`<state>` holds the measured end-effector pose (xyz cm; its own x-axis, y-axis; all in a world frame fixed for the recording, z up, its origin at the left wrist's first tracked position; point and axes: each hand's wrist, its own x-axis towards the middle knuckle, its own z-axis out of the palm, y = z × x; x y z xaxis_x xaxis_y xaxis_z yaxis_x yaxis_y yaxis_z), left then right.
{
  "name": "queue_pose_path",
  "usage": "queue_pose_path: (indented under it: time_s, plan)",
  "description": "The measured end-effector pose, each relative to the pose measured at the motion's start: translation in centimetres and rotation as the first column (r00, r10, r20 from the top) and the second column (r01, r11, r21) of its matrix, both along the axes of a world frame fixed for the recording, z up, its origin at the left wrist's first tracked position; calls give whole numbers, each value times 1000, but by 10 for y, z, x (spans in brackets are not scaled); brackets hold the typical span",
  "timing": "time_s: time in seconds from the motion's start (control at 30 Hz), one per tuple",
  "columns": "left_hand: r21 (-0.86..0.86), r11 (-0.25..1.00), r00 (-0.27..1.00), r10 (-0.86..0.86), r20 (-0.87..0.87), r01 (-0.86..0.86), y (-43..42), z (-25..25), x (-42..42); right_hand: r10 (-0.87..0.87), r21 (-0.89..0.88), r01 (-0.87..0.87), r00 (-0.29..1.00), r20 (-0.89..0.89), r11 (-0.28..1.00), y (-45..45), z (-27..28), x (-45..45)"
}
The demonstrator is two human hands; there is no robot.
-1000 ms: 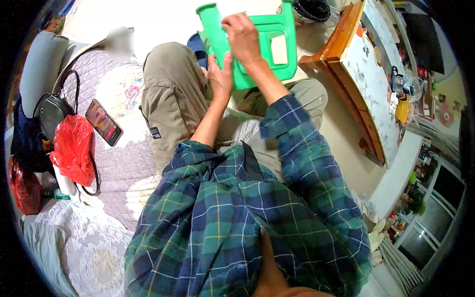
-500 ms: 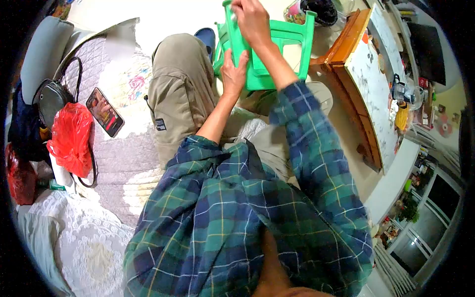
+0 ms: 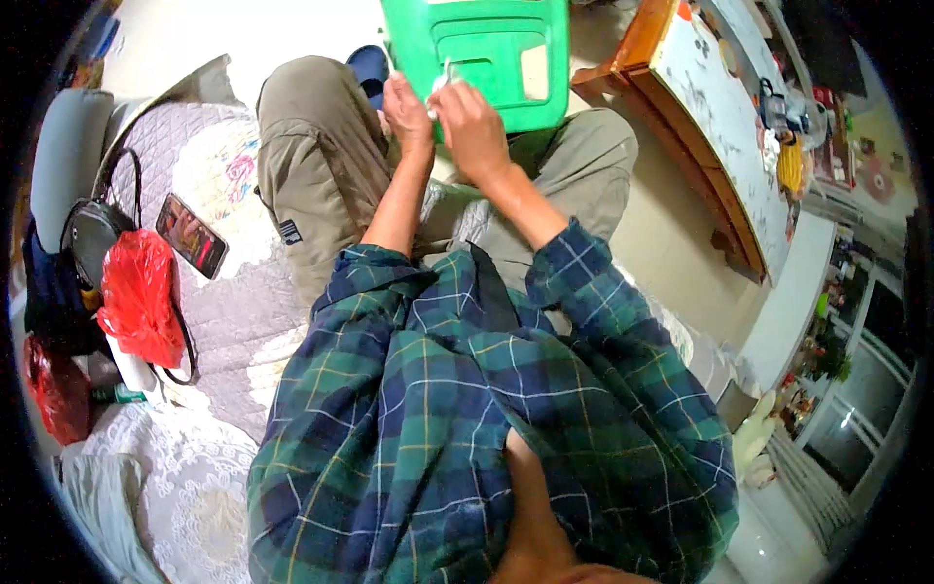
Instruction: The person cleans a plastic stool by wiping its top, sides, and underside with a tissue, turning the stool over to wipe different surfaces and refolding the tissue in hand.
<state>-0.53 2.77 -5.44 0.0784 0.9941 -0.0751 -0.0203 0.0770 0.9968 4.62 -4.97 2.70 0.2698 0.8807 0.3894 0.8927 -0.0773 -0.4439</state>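
Green stool (image 3: 491,73) is in front of you, at the top of the view, far side cut off by the frame. Near edge sits just ahead of your lap, between your knees; slots show in its face. Your right hand (image 3: 472,131) is at that near edge, thumb and fingertips pinched together on a white scrap (image 3: 441,80), maybe tissue or cloth, too small to tell. Your left hand (image 3: 410,117) is just beside it, by the stool's near left corner, fingers pointing away from you. Can't tell if left fingers are clamped on the edge, on the scrap, or only resting there.

Blue slipper (image 3: 368,68) is on the floor, beyond your left knee. On your left, a phone (image 3: 193,237) lies screen up and lit on the quilt (image 3: 238,307); red bag (image 3: 141,297) is near it, black bag (image 3: 95,234) behind that, lace cloth (image 3: 209,487) closer to you. Wooden table (image 3: 715,146) with a marbled top stands to your right, clutter along its far side. You're wearing a plaid shirt (image 3: 486,389).
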Motion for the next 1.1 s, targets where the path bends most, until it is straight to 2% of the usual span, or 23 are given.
queue_pose_path:
  time_s: [0.03,0.1,0.2,0.27,0.33,0.4,0.43,0.47,0.53,0.57,0.63,0.67,0.73,0.77,0.8,0.87,0.93,1.0,1.1]
  plan:
    - [-33,999,998,33,-60,-35,1,-12,3,7,41,-7,1000,-4,999,-13,-4,0]
    - [-33,999,997,40,-72,-42,0,-9,6,8,78,-8,1000,-9,997,-31,-6,7]
    - [6,999,995,49,-88,-48,-2,2,6,-214,73,207,969,121,976,-59,-14,46]
    - [28,999,997,39,-64,-37,-2,4,7,-410,61,407,912,33,911,-75,-12,75]
    - [3,998,992,62,-110,-62,-4,-3,10,-480,151,478,877,-24,865,-72,-17,96]
    - [12,998,986,65,-155,-64,-8,6,3,-534,170,535,844,-54,828,-62,-23,88]
    - [25,996,975,86,-203,-83,-6,12,1,-536,93,531,844,25,842,-58,-28,74]
    - [32,995,975,101,-200,-97,-2,16,0,-388,83,383,920,52,920,-59,-24,56]
    - [28,1000,993,11,-114,-8,-2,16,-9,-280,112,279,960,-11,954,-58,-22,36]
    - [-38,999,982,1,-191,-9,-4,17,-8,-293,94,290,956,13,952,-57,-21,42]
    - [-3,1000,984,30,-173,-31,-3,16,-5,-340,91,335,939,47,938,-47,-15,72]
    - [23,999,987,52,-153,-49,-5,14,-4,-424,101,413,896,133,905,-40,-13,88]
    - [16,998,991,60,-119,-59,-7,10,-2,-431,174,421,902,25,890,-29,-19,116]
    - [21,998,991,65,-113,-63,-4,8,-5,-395,206,411,912,-114,888,-25,-26,114]
    - [26,997,992,71,-108,-69,-3,8,-7,-446,155,431,892,78,889,-23,-23,100]
    - [31,995,992,93,-85,-91,0,7,-5,-283,156,259,946,157,953,-20,-29,65]
    - [26,995,991,97,-86,-96,-4,0,-10,-258,94,251,964,68,963,-10,-26,31]
    - [50,995,988,93,-122,-87,2,0,-7,-163,146,166,986,-32,975,-4,-28,-3]
    - [-24,999,996,33,-80,-35,-2,17,-13,-156,193,183,977,-146,964,-6,-21,-9]
